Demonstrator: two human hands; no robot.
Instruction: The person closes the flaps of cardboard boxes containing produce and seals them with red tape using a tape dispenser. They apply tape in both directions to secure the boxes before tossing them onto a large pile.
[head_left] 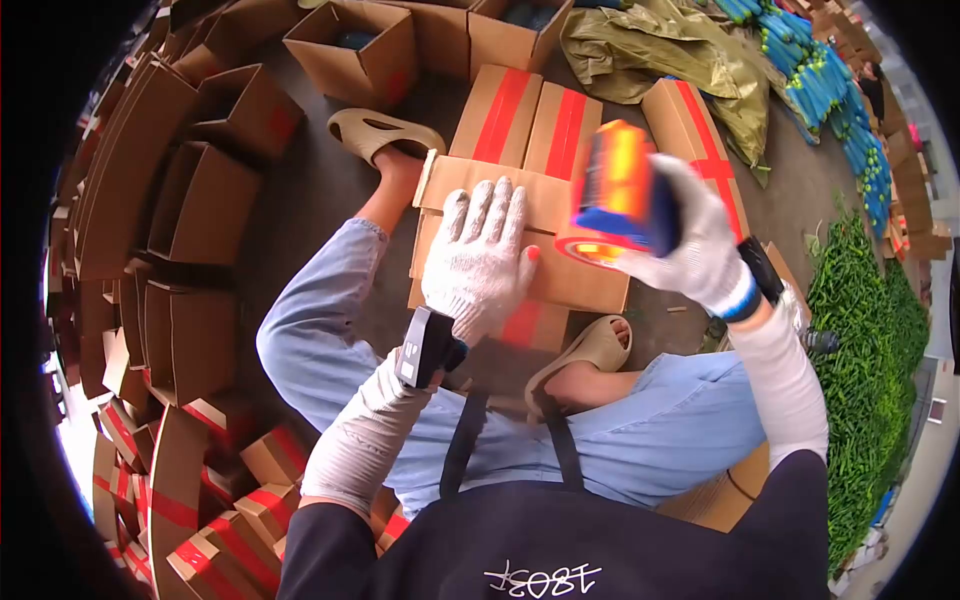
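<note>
Between my knees stands a cardboard box (570, 268) with its top flaps folded over. My left hand (478, 255), in a white knitted glove, lies flat on those flaps with its fingers stretched out. In my gloved right hand (695, 240) is an orange and blue tape dispenser (618, 190), blurred by motion and raised over the box's right side. Red tape shows at its lower edge. Just beyond the box are closed cardboard boxes (497, 115) sealed with red tape.
Open cartons (205, 200) are stacked along the left, with taped boxes (262, 512) heaped lower down. More open boxes (352, 55) stand at the back. An olive sack (665, 55) lies behind on the right, near blue-green bundles (815, 80) and a big pile of green peppers (865, 340).
</note>
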